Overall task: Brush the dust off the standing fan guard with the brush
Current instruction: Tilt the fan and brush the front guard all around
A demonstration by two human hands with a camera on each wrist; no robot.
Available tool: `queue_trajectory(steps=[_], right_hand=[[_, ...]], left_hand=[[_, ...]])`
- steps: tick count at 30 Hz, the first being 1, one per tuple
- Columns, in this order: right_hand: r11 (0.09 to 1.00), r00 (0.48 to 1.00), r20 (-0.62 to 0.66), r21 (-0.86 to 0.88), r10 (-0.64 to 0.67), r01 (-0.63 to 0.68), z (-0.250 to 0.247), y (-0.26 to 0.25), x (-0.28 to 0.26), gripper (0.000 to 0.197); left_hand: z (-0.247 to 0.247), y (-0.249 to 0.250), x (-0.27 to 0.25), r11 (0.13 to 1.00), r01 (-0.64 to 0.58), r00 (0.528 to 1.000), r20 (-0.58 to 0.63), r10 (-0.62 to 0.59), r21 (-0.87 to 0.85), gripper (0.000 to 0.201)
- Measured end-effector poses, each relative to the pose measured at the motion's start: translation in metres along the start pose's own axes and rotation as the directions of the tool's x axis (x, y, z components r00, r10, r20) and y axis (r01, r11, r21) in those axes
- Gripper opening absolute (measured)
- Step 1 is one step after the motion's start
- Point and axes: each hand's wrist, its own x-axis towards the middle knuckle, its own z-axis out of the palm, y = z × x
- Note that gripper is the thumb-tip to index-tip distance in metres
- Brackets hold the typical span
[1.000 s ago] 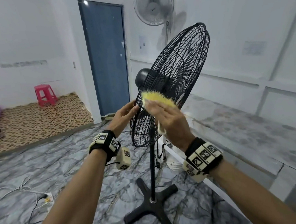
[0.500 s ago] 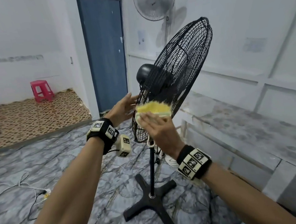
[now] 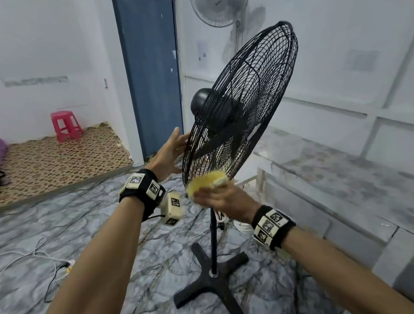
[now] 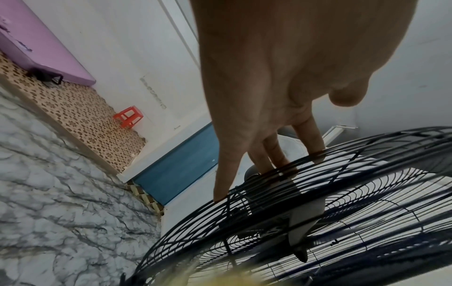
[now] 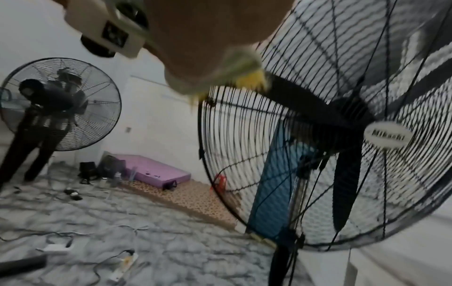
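Head view looks down; both wrist views closely share the fan guard (image 4: 318,222).

**Even indoor light, blur in the wrist views**

The head view is bright and diffuse, with a small glare spot above the blue door (image 3: 152,73) and a soft shadow beside the wall fan (image 3: 220,0). Straight wall lines bow near the edges. The right wrist view is dimmer and motion-smeared; the yellow brush (image 5: 247,77) is blurred.

Yellow-bristled brush (image 3: 207,180) against tilted black wire fan guard's (image 3: 258,93) lower rim
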Motion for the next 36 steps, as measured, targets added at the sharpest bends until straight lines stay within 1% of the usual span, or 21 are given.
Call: queue_trajectory(steps=[1, 2, 5, 7, 9, 10, 12, 14, 15, 17, 20, 22, 24, 26, 27, 29, 31, 32, 33, 34, 36], right_hand=[[0.998, 1.000, 0.021, 0.060, -0.010, 0.009, 0.004, 0.001, -0.007, 0.050], [0.995, 1.000, -0.006, 0.098, -0.004, 0.004, 0.004, 0.004, -0.014, 0.050], [0.997, 0.977, -0.213, 0.076, 0.009, 0.007, -0.021, 0.012, -0.024, 0.062], [0.997, 0.936, -0.349, 0.075, 0.042, -0.016, -0.040, 0.020, -0.015, 0.056], [0.993, 0.910, -0.404, 0.104, 0.096, -0.058, -0.042, 0.035, -0.003, 0.049], [0.993, 0.924, -0.375, 0.117, 0.075, -0.033, -0.031, 0.042, -0.001, 0.046], [0.992, 0.970, -0.230, 0.076, -0.084, 0.104, -0.001, 0.047, -0.006, 0.047], [0.979, 0.973, -0.134, 0.058, -0.186, 0.195, 0.015, 0.045, -0.015, 0.051], [0.978, 0.970, -0.165, 0.079, -0.180, 0.195, 0.010, 0.046, -0.016, 0.049], [0.983, 0.941, -0.314, 0.087, -0.128, 0.163, -0.015, 0.054, -0.010, 0.044], [0.988, 0.884, -0.465, 0.112, -0.046, 0.110, -0.047, 0.075, -0.001, 0.046], [0.987, 0.901, -0.428, 0.097, -0.076, 0.129, -0.029, 0.084, -0.002, 0.050], [0.976, 0.948, -0.275, 0.097, -0.163, 0.196, 0.005, 0.082, -0.008, 0.057], [0.960, 0.959, -0.185, 0.139, -0.215, 0.242, 0.021, 0.077, -0.015, 0.055], [0.953, 0.955, -0.197, 0.166, -0.222, 0.255, 0.019, 0.077, -0.017, 0.053], [0.955, 0.929, -0.331, 0.178, -0.168, 0.236, -0.004, 0.081, -0.015, 0.049], [0.970, 0.863, -0.500, 0.171, -0.068, 0.175, -0.027, 0.090, -0.009, 0.048], [0.974, 0.836, -0.549, 0.173, -0.027, 0.145, -0.031, 0.095, -0.004, 0.049], [0.977, 0.833, -0.553, 0.165, -0.024, 0.138, -0.026, 0.099, -0.002, 0.052], [0.974, 0.861, -0.504, 0.156, -0.064, 0.164, -0.015, 0.101, -0.003, 0.054], [0.949, 0.917, -0.347, 0.168, -0.195, 0.266, 0.014, 0.096, -0.014, 0.055]], left_hand=[[0.001, -0.001, 0.000, 1.000, -0.004, 1.000, 0.006, 0.004, 0.028, 0.077], [0.003, -0.002, -0.002, 0.998, -0.014, 1.000, 0.009, 0.013, 0.062, 0.078], [0.007, -0.006, -0.002, 0.994, -0.045, 0.999, -0.016, 0.047, 0.100, 0.079], [0.013, -0.005, -0.001, 0.997, -0.055, 0.994, -0.089, 0.060, 0.059, 0.075], [0.020, -0.003, 0.001, 0.997, -0.068, 0.986, -0.150, 0.070, 0.022, 0.067], [0.023, -0.001, 0.001, 0.998, -0.066, 0.984, -0.166, 0.067, 0.013, 0.065], [0.026, -0.001, 0.001, 0.999, -0.050, 0.984, -0.171, 0.051, 0.011, 0.063], [0.028, -0.004, -0.001, 0.997, -0.042, 0.987, -0.150, 0.052, 0.067, 0.069], [0.028, -0.007, 0.000, 0.993, -0.048, 0.988, -0.138, 0.064, 0.112, 0.074], [0.029, -0.007, 0.000, 0.983, -0.085, 0.984, -0.141, 0.108, 0.163, 0.078], [0.035, -0.006, 0.001, 0.992, -0.086, 0.978, -0.181, 0.103, 0.097, 0.071], [0.036, -0.006, 0.004, 0.994, -0.089, 0.972, -0.212, 0.101, 0.063, 0.070], [0.035, -0.006, 0.007, 0.994, -0.081, 0.967, -0.235, 0.095, 0.067, 0.081], [0.038, -0.007, 0.005, 0.992, -0.070, 0.966, -0.241, 0.094, 0.107, 0.092], [0.040, -0.009, 0.006, 0.990, -0.074, 0.963, -0.251, 0.102, 0.118, 0.096], [0.046, -0.011, 0.003, 0.988, -0.091, 0.950, -0.286, 0.124, 0.126, 0.102], [0.048, -0.014, 0.002, 0.987, -0.103, 0.939, -0.315, 0.138, 0.124, 0.104], [0.051, -0.013, 0.000, 0.985, -0.100, 0.936, -0.321, 0.141, 0.140, 0.100], [0.050, -0.014, 0.000, 0.984, -0.095, 0.933, -0.332, 0.140, 0.148, 0.095], [0.048, -0.014, 0.002, 0.986, -0.090, 0.928, -0.346, 0.134, 0.140, 0.091], [0.048, -0.011, 0.001, 0.987, -0.063, 0.924, -0.365, 0.113, 0.147, 0.089]])
